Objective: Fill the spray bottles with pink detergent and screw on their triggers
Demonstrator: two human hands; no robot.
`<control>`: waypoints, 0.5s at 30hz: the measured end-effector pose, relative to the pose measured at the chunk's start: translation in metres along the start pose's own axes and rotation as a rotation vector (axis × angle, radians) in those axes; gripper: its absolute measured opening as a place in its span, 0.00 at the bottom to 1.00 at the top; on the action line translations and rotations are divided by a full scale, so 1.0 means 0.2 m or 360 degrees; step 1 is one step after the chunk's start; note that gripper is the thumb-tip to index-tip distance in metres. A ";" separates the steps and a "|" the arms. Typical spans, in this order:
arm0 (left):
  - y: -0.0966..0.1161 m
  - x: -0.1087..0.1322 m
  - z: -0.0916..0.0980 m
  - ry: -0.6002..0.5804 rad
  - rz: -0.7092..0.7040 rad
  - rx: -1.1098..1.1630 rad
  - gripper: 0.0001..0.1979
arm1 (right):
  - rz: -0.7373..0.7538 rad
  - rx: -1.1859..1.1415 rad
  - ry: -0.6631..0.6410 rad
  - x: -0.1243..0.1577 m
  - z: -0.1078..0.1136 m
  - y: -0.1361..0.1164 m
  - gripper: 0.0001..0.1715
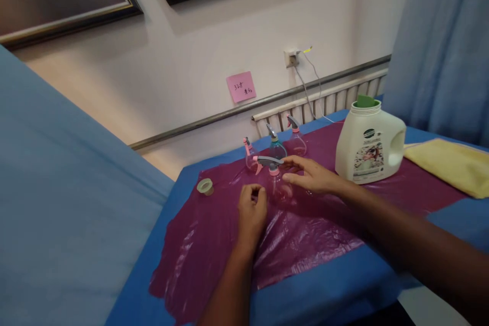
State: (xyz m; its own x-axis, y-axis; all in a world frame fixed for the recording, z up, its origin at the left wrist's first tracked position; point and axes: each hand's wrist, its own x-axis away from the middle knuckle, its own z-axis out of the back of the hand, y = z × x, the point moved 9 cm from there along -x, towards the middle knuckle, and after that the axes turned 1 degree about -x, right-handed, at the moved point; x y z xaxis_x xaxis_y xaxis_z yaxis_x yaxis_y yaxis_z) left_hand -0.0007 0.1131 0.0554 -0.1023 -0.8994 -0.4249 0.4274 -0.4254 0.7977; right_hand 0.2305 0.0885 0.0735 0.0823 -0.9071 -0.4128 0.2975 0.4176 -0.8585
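A clear spray bottle (280, 191) with a pink and grey trigger head stands upright in front of me. My right hand (311, 175) is at its right side, fingertips by the back of the trigger head, thumb and fingers apart. Whether they press on the bottle is hard to tell. Just left of the bottle, my left hand (252, 206) is closed with curled fingers; what it pinches, if anything, I cannot make out. Behind stand three more bottles: a pink-headed spray bottle (251, 158), a teal spray bottle (278, 150) and a pinkish spray bottle (298, 143).
A roll of tape (205, 186) lies left on the purple plastic sheet (214, 234), which covers a blue table. At right stand a white jug (353, 147) with green at its mouth and a yellow cloth (451, 163). A blue curtain (57, 188) hangs at left.
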 end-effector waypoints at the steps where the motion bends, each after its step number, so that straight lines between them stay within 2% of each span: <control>1: 0.01 -0.01 0.01 0.0013 0.0008 0.0013 0.11 | -0.0009 -0.0012 0.0050 0.00 0.00 0.02 0.27; 4: 0.07 -0.01 0.07 0.0078 0.0024 0.0050 0.13 | -0.0054 0.0037 0.0213 0.04 0.00 0.09 0.29; 6: 0.12 0.00 0.12 0.0102 0.0042 0.0073 0.14 | -0.0033 0.0147 0.0243 0.07 0.01 0.13 0.29; 7: 0.16 0.00 0.14 0.0082 0.0058 0.0087 0.14 | -0.0003 0.0222 0.0241 0.09 0.02 0.14 0.28; 9: 0.25 0.03 0.14 -0.0118 0.0045 0.0053 0.13 | 0.0066 0.0375 0.0244 0.11 0.05 0.14 0.25; 11: 0.38 0.10 0.13 -0.0360 -0.0089 -0.0051 0.10 | 0.0118 0.0479 0.0267 0.12 0.09 0.13 0.23; 12: 0.45 0.15 0.15 -0.0389 -0.0193 -0.0076 0.10 | 0.0137 0.0502 0.0277 0.12 0.10 0.12 0.22; 15: 0.67 0.33 0.28 -0.0263 -0.0540 -0.0042 0.25 | 0.0192 0.0521 0.0282 0.12 0.11 0.09 0.20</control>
State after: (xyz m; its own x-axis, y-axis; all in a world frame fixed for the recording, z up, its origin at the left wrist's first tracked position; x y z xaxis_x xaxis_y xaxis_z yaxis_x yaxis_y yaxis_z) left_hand -0.0017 -0.0090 0.1580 -0.3847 -0.7129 -0.5864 0.3673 -0.7010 0.6113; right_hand 0.2591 0.0727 0.0537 -0.0220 -0.8176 -0.5754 0.5856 0.4559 -0.6702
